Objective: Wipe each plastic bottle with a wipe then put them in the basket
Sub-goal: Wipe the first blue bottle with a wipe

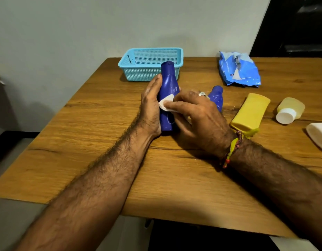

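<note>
My left hand (150,105) grips a dark blue plastic bottle (169,84) from its left side and holds it upright on the wooden table (102,124). Against the bottle's front my right hand (198,115) presses a white wipe (166,104), held under its fingers. Behind my right hand lies a second, smaller blue bottle (216,97), partly hidden. A yellow bottle (250,111), a pale yellow bottle with a white cap (290,109) and a white bottle (318,134) lie to the right. The turquoise basket (151,57) stands behind the held bottle; nothing shows inside it.
A blue pack of wipes (239,71) lies at the back right of the table. A grey wall runs behind the table, and a dark doorway (297,28) opens at the far right. The table's left edge slants toward me.
</note>
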